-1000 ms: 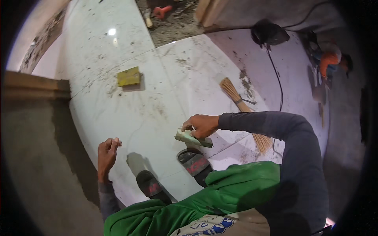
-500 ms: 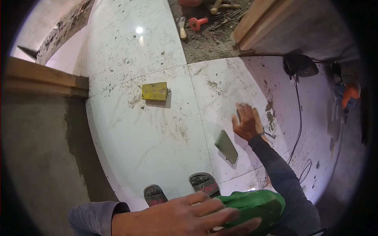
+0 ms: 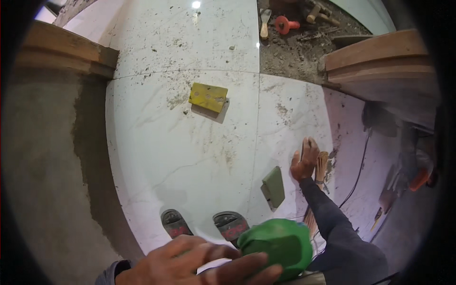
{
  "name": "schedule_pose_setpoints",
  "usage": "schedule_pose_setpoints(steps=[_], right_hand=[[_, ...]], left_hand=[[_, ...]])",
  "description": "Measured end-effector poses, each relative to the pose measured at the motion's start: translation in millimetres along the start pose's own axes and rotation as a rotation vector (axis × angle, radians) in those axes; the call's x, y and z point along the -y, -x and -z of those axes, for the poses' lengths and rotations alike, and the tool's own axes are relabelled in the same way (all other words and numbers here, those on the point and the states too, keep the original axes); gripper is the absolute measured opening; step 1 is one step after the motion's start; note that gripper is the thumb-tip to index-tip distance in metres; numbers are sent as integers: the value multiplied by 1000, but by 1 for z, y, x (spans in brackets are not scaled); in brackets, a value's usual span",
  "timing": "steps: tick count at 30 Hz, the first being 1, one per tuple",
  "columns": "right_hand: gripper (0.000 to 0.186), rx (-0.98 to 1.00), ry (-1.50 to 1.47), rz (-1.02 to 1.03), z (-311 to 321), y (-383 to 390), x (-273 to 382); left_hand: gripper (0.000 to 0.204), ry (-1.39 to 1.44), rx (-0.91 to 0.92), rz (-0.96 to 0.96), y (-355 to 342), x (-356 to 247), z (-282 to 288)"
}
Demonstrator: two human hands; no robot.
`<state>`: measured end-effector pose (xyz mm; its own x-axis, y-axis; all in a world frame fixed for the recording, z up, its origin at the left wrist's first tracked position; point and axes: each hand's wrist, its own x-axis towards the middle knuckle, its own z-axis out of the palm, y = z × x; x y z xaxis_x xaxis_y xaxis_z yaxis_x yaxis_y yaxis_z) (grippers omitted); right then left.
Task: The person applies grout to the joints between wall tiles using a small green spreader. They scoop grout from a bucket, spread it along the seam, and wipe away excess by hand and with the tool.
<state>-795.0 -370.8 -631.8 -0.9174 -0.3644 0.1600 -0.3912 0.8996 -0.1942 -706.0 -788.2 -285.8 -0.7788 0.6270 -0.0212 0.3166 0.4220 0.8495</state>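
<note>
My right hand (image 3: 305, 160), at the end of a dark sleeve, is down at the white tiled floor (image 3: 190, 147). Its fingers stretch forward close together, and I see nothing held in them. Beside it lies a tan stick broom (image 3: 322, 164), partly covered by my forearm. My left hand (image 3: 199, 266) hangs near the lower edge, fingers loosely spread and holding nothing, in front of a rounded piece of green cloth (image 3: 278, 247). A grey-green slab (image 3: 274, 186) rests tilted on the tiles, left of my right hand. Farther off is a yellow rectangular block (image 3: 208, 97).
Grit is scattered over the tiles. Beyond them, a rough dirt patch (image 3: 280, 59) holds a scraper (image 3: 264, 26), a red rubber-like piece (image 3: 286, 25) and a hammer (image 3: 314, 13). Wooden door frames (image 3: 375, 57) flank the opening. A black cable (image 3: 356, 185) runs along the right.
The view has turned, so the floor objects sit differently in the picture. My right hand's fingers have come closer together. My left hand has shifted toward the lower left.
</note>
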Motion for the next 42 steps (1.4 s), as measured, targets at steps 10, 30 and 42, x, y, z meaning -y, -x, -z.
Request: schedule_pose_setpoints(steps=[10, 30, 42], right_hand=[[59, -2, 10, 337, -88, 40, -94], [43, 186, -308, 1116, -74, -7, 140], [40, 516, -123, 1017, 30, 5, 274]], left_hand=[[38, 650, -574, 804, 167, -3, -153], [36, 445, -2756, 889, 387, -49, -586], [21, 564, -3862, 138, 391, -125, -919]])
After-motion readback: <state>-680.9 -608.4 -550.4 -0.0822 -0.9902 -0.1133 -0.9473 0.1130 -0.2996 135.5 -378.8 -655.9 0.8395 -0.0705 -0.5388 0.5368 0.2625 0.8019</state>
